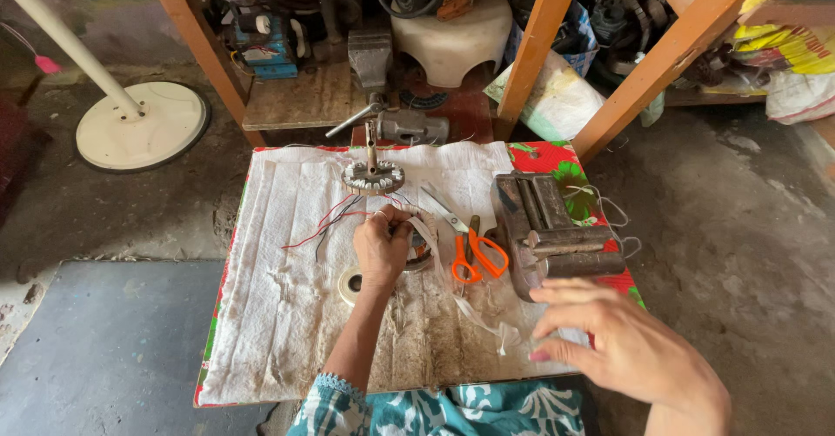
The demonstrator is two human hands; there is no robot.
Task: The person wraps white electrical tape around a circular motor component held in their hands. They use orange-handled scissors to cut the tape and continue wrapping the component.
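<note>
Your left hand (381, 249) is clenched on a round wire coil (417, 252) at the middle of the cloth-covered worktop (287, 314), fingers curled over its rim where red and dark wires (326, 223) trail off to the left. A white ribbon (461, 301) runs from the coil toward your right hand (622, 345), which hovers released, fingers spread, over the near right corner, holding nothing; the ribbon's loose end lies just beside those fingers but apart from them. Judging by the ribbon's free length and the bare wire ends, the wrapping looks begun, with much left to bind. A roll of tape (350, 285) sits just under your left wrist, orange-handled scissors (470, 245) lie just right of the coil, a metal block (552, 236) stands beyond them, and a toothed ring on a shaft (372, 173) rests behind the coil, well clear of both hands.
</note>
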